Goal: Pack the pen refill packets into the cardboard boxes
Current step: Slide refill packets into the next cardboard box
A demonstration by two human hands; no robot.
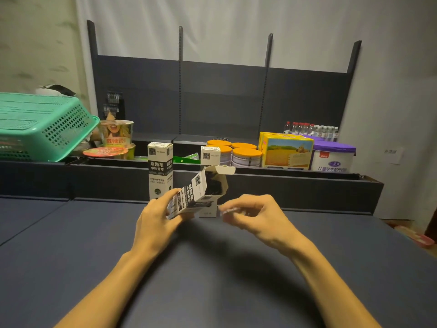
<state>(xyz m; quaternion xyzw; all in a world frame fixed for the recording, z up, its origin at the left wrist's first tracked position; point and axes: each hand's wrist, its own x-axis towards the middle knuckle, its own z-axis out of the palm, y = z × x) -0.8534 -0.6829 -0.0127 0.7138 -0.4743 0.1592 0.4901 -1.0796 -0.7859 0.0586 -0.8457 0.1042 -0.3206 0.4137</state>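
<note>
My left hand grips a white and black cardboard box, tilted with its open top flap facing up and to the right; dark refill packets show inside. My right hand pinches a small blurred packet just to the right of the box's lower end. A closed box of the same kind stands upright behind my left hand. Another such box stands behind the tilted one, partly hidden by it.
The dark blue table ends in a raised ledge. Behind it are a green plastic basket, noodle cups, orange-lidded cans, a yellow carton, a purple-lidded tub and water bottles.
</note>
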